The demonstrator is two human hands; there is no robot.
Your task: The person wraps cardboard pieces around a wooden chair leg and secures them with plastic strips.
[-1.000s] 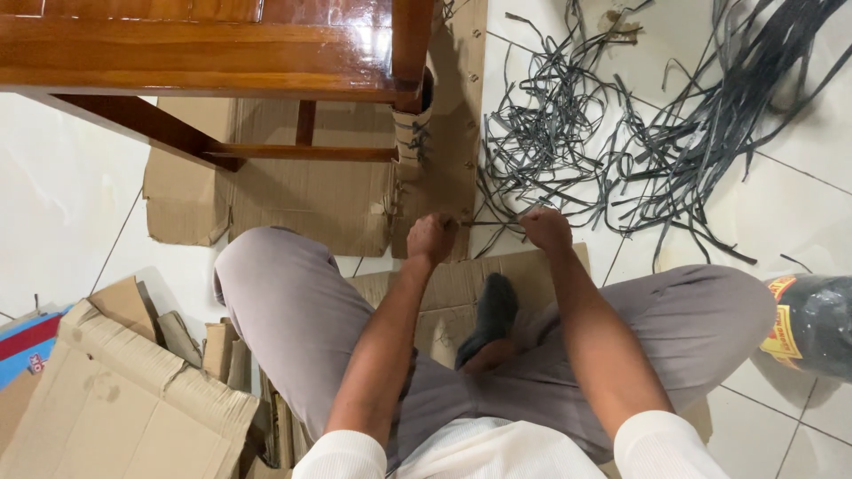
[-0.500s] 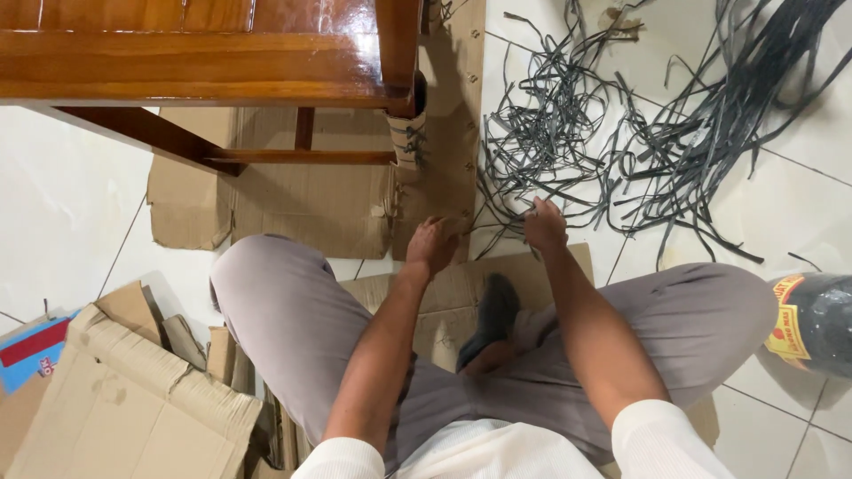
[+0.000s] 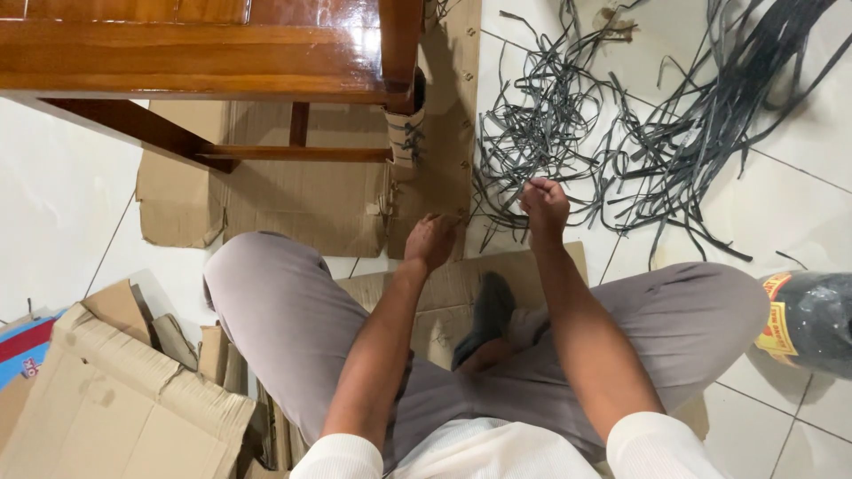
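Where hands (image 3: pixel 544 202) pinch, dark strips (image 3: pixel 568 115) just beyond

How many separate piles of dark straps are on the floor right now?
2. A tangled heap lies just beyond the right hand, which pinches one strand of it. A longer bundle fans out toward the upper right corner. The two overlap in the middle, and more may lie out of view.

Dark grey flat straps (image 3: pixel 568 115) lie in a loose tangle on the white tiled floor (image 3: pixel 799 195), just beyond the cardboard's (image 3: pixel 444 177) right edge, with a longer bundle trailing toward the upper right corner. One strap (image 3: pixel 532 184) seems pinched up, its end raised off the tiles.
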